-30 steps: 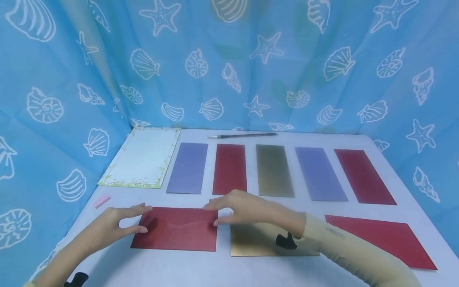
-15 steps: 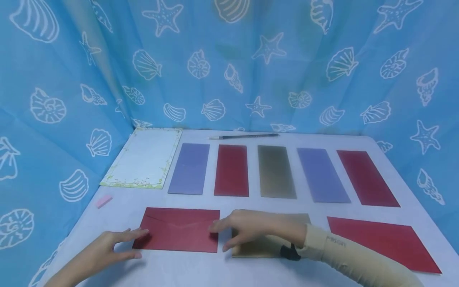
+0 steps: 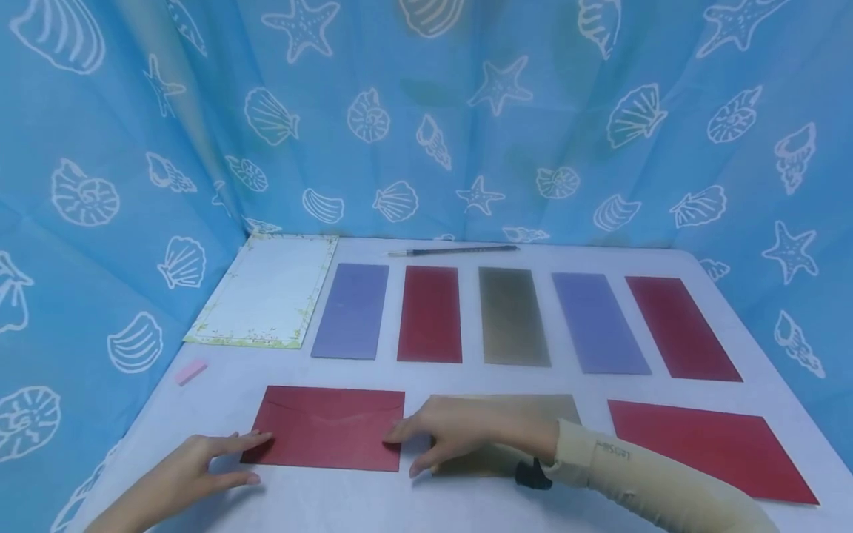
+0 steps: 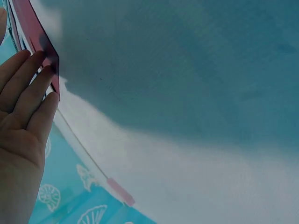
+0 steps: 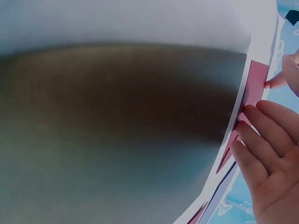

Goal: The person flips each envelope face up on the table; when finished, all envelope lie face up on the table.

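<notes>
A red envelope (image 3: pixel 326 429) lies flat near the front of the table, its flap line showing along the top. My left hand (image 3: pixel 193 470) rests its fingertips on the envelope's left end, fingers extended and thumb apart on the table side. At the opposite end my right hand (image 3: pixel 453 433) touches the right edge with its fingertips. Beneath that right hand and wrist a gold envelope (image 3: pixel 533 406) is partly hidden. In the left wrist view the fingers (image 4: pixel 39 88) are straight against the red envelope (image 4: pixel 35 28); the right wrist view likewise has straight fingers (image 5: pixel 261 144) by its edge.
Behind stand in a row a purple envelope (image 3: pixel 349 311), a red one, a gold one (image 3: pixel 514 317), another purple and another red. A bordered sheet (image 3: pixel 263 292), a pink eraser (image 3: pixel 191 371) and a brush (image 3: pixel 453 252) lie around them. Another red envelope (image 3: pixel 713 448) is at right.
Both hands have moved down from the red envelope's upper corners towards its lower half, staying at its two ends. The envelope has shifted very slightly left.
</notes>
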{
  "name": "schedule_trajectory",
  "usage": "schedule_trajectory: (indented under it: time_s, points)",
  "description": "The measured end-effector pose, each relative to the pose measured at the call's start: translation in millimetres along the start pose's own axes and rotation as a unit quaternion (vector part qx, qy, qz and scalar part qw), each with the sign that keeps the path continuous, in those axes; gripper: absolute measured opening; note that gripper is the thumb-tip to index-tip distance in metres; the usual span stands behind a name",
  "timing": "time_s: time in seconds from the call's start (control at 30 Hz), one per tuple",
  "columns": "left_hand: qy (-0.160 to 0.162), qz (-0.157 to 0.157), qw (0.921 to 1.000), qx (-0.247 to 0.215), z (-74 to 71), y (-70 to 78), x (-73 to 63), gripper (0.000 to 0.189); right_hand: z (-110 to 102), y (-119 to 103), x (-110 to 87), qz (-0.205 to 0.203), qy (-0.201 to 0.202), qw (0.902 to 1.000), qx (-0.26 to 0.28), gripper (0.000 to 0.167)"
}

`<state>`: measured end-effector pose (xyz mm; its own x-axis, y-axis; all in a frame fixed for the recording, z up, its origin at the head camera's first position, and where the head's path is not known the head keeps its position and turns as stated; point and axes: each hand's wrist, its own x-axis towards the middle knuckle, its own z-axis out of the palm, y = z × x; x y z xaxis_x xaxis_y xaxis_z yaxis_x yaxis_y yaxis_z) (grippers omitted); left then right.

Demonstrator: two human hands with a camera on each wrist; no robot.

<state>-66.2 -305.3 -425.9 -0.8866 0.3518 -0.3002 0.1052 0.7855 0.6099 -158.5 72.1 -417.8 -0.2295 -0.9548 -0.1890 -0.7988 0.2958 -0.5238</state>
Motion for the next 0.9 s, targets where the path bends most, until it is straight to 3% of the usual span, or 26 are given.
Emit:
schedule_trajectory:
  time_s: [0.3,0.63,0.9]
  points:
    - [0.014,0.002,0.9999,-0.008,-3.5,2.0,3.2,0.064,1,6,-0.6,-0.016,0.02,0.9996,0.008,0.056]
    - [0.079,0.045,0.9959,0.004,-6.6,11.1,4.5,0.064,-9,5,-13.3,-0.025,0.054,0.9976,0.034,0.055]
    - [0.119,0.109,0.9869,-0.006,5.8,26.1,10.9,0.065,-7,3,-42.0,0.018,0.096,0.994,0.049,0.061]
